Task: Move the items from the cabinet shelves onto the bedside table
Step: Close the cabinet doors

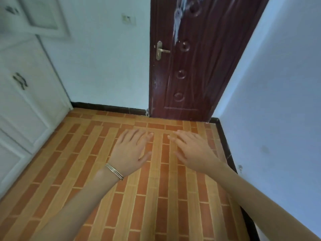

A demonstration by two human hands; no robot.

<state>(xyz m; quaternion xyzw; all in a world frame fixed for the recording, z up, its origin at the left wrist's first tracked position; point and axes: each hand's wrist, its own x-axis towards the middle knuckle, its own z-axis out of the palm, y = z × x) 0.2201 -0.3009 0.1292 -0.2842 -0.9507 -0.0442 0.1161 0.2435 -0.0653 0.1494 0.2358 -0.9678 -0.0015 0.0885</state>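
Progress looks to be at the very start: the 2 hands hold nothing, the left hand and the right hand stretched out flat, palms down and fingers straight, side by side above the tiled floor. The white cabinet stands at the left with its nearer doors closed, so the shelves and their items are hidden, and no bedside table is in view. Opening the cabinet, lifting items out and carrying them over all seem left to do.

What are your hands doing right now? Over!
Left hand and right hand open, empty, over orange brick-pattern floor. White panelled cabinet at left, untouched. Items, bedside table out of view.
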